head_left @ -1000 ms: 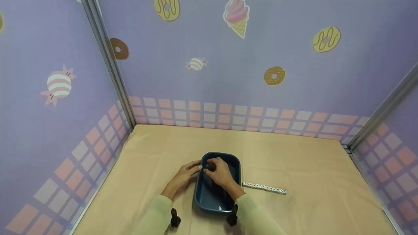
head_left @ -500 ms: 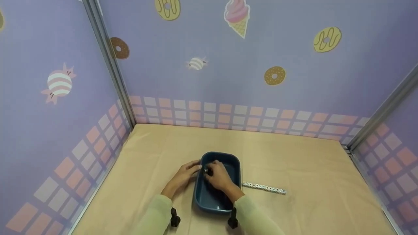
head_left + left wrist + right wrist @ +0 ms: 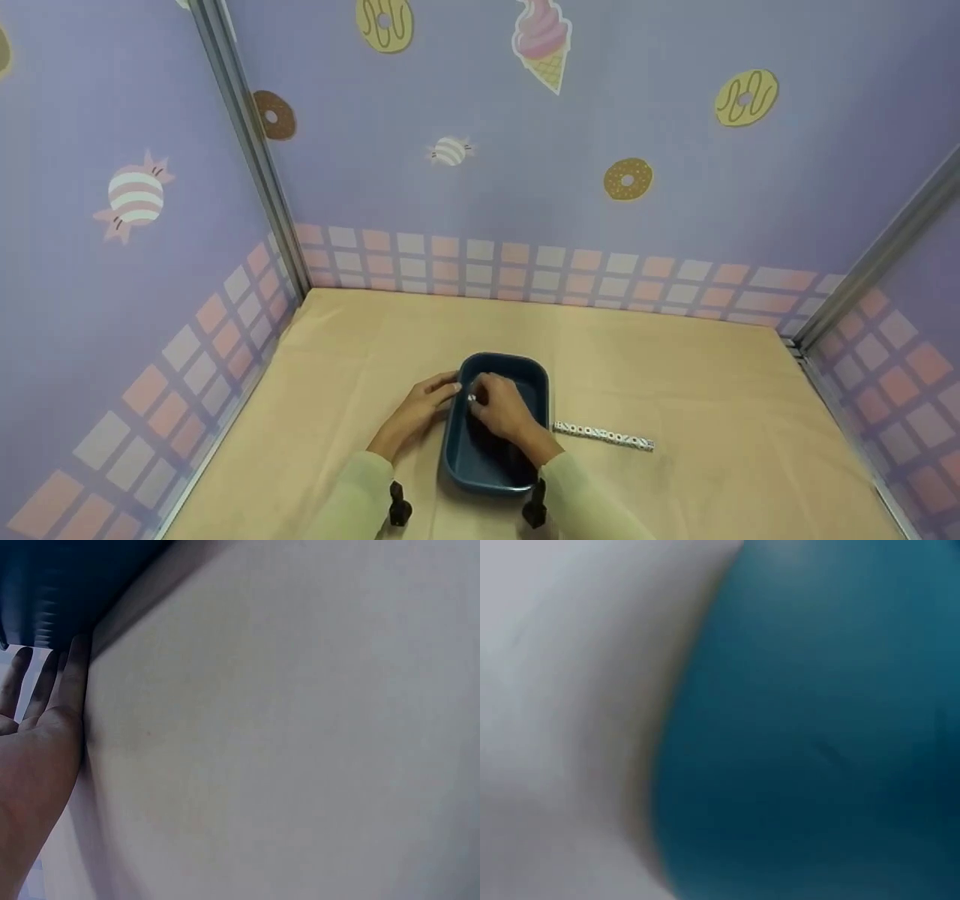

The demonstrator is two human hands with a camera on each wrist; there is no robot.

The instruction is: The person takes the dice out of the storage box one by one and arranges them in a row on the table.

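A deep blue rectangular tray (image 3: 491,480) lies on the tabletop. My left hand (image 3: 417,409) rests along the tray's left wall with its fingers extended; in the left wrist view, those fingers (image 3: 72,679) touch the outer side of the tray. Inside the tray, my right hand (image 3: 501,409) has curled fingers and pinches a small white piece (image 3: 472,397) near the left wall. Its kind is too small to make out. The right wrist view is blurred and filled mostly by the blue tray wall (image 3: 795,720); no hand shows there.
Right of the tray, a straight row of small white pieces with coloured markings (image 3: 604,435) lies on the beige cloth (image 3: 712,390). Purple panels with printed sweets (image 3: 487,202) enclose the back and sides, joined by metal posts (image 3: 259,165).
My right hand has drawn slightly nearer inside the tray, and the white piece now shows between its thumb and fingers. The left hand stays at the tray's wall.
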